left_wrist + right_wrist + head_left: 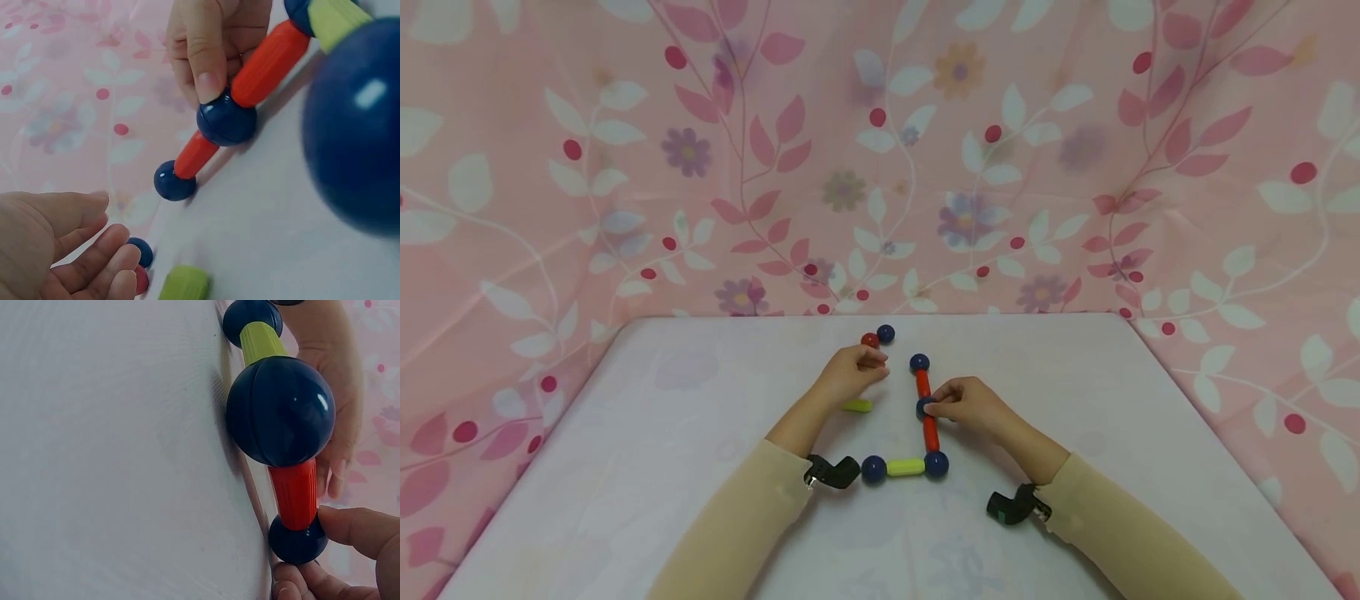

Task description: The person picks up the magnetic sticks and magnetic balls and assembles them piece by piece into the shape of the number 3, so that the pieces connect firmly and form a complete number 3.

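An L-shaped chain lies on the table: a dark blue ball point(874, 469), a yellow-green rod point(906, 467), a corner blue ball point(936, 464), a red rod point(931, 434), a middle blue ball point(227, 119), another red rod point(197, 155) and an end blue ball point(920, 362). My right hand point(976, 408) pinches the middle ball between thumb and fingers. My left hand point(848, 375) is held left of the chain, its fingers loosely bent with nothing between them, near a red ball point(869, 340).
A loose blue ball point(886, 333) sits beside the red ball toward the table's back. Another yellow-green rod point(857, 406) lies partly behind my left wrist. The white table point(1045, 358) ends at a pink floral cloth point(925, 167).
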Demonstrator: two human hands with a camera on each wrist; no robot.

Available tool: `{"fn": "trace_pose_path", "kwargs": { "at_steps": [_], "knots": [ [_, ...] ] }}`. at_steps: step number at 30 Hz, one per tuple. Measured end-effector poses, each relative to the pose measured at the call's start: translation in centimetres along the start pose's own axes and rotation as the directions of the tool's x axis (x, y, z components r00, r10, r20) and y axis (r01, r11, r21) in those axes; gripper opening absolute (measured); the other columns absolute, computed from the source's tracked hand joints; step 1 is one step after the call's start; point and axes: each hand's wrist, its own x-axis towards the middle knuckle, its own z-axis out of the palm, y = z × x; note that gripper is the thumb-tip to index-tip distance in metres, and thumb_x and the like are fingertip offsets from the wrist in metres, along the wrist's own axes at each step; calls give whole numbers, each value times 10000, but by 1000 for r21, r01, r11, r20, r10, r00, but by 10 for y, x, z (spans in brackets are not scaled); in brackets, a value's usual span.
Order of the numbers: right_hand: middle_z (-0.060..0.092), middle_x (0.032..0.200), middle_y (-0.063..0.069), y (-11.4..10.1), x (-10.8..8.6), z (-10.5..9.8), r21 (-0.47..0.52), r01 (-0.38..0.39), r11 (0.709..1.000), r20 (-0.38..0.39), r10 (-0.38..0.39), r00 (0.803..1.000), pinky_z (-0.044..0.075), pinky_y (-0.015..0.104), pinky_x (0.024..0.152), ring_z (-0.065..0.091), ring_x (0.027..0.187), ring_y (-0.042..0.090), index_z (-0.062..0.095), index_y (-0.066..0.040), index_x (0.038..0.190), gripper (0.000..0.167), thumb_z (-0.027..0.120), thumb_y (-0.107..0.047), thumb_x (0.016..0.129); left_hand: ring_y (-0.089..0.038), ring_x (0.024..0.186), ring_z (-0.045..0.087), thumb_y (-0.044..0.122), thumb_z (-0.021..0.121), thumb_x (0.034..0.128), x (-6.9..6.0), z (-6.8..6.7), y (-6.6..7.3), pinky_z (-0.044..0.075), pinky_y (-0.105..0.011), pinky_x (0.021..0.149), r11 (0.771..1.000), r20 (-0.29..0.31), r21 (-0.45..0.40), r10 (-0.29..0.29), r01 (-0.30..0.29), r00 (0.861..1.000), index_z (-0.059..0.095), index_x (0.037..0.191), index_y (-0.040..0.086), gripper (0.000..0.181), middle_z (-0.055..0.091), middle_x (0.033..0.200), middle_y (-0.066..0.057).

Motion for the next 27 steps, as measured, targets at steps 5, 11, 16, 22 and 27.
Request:
{"fn": "trace_pose_path", "kwargs": {
  "at_steps": [5,11,16,22,27],
  "knots": [
    [678,868,30,1,-1,2,2,1,1000,9,-1,1000,482,290,693,573,792,190,722,-71,985,239,794,-266,866,-168,946,623,172,712,944,-14,-4,-9,530,-330,879,1000,18,30,7,-7,1000,693,1173,48,262,688,1033,-23],
    [683,881,25,0,-2,1,-3,2,1000,5,-2,1000,485,290,698,577,797,185,723,-78,991,226,786,-262,876,-195,1017,625,197,731,927,-29,-11,-12,510,-394,930,996,19,87,-7,5,1000,703,1156,80,258,688,1060,-14],
    [684,884,28,1,-1,1,2,5,1000,10,-5,1000,486,290,696,577,797,188,723,-71,994,227,785,-257,879,-230,1090,607,219,771,890,-36,-15,-17,477,-445,976,988,4,152,-29,28,1000,721,1123,126,256,697,1131,-14],
    [678,881,22,1,1,2,-6,0,1000,3,0,1000,482,291,696,569,797,185,726,-83,1002,231,787,-268,877,-212,1026,598,213,806,862,-43,-19,-23,492,-420,948,978,2,203,-48,47,999,724,1111,139,273,705,1100,5],
    [677,881,24,2,1,2,-3,4,1000,-1,-4,1000,480,296,692,566,795,188,727,-78,1001,238,792,-267,872,-201,983,581,177,800,864,-48,-21,-23,493,-414,935,976,10,215,-49,45,999,721,1122,139,272,691,1053,13]
  ]
}}
